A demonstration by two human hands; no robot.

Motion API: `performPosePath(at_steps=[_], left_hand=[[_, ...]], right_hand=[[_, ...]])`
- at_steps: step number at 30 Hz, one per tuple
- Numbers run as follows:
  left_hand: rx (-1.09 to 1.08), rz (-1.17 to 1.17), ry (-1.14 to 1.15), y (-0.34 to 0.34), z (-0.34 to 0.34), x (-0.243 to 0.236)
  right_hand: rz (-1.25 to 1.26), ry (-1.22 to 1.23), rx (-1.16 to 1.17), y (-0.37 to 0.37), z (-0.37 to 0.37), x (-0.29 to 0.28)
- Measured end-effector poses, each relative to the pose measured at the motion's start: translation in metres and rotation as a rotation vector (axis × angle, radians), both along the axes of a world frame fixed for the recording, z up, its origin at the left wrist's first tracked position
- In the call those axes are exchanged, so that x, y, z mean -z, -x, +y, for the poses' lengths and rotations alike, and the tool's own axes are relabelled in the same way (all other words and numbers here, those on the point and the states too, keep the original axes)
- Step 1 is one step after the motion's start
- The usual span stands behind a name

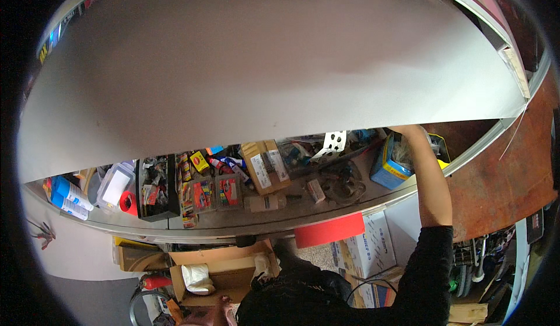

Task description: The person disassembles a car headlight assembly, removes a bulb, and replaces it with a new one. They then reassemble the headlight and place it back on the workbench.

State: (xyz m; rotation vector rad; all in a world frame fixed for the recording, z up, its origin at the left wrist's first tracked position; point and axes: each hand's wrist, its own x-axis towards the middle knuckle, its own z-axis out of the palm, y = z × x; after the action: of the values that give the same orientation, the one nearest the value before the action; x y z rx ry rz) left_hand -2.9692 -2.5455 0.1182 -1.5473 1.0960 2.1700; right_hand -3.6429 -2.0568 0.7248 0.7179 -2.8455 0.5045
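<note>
My right forearm reaches up from the lower right, past the front edge of a shelf (233, 218) full of small goods. The wrist and back of my right hand (408, 130) show, while the fingers are hidden behind a broad white panel (262, 93). Just below that hand stands a blue and yellow box (389, 171) with clear plastic bags (402, 154) in it. To its left is a dark tray (300, 165) with a white card with black spots (334, 143). What looks like part of my left hand (220, 313) is low in the picture, its fingers unclear.
Further left on the shelf are a cardboard box (265, 165), clear plastic cases (227, 190), a black bin (157, 189) and blue-and-white cans (70, 197). A red strip (329, 230) hangs at the front edge. Below it are an open carton (224, 279) and a white box (373, 244).
</note>
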Motion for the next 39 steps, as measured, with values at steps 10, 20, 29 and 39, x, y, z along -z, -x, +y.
performPosePath(at_steps=[10,20,29,39], left_hand=[[-0.076,0.097,-0.075,-0.018,-0.002,0.000],[-0.138,0.239,0.147,-0.028,0.029,0.014],[-0.061,-0.072,0.039,-0.061,0.051,-0.001],[0.051,-0.079,0.368,-0.081,0.082,-0.026]], right_hand=[[0.171,0.119,-0.075,-0.014,-0.003,0.006],[0.141,-0.170,-0.158,-0.035,-0.049,0.023],[0.203,0.148,-0.366,-0.107,-0.138,0.001],[0.026,-0.142,-0.657,-0.089,-0.319,0.067]])
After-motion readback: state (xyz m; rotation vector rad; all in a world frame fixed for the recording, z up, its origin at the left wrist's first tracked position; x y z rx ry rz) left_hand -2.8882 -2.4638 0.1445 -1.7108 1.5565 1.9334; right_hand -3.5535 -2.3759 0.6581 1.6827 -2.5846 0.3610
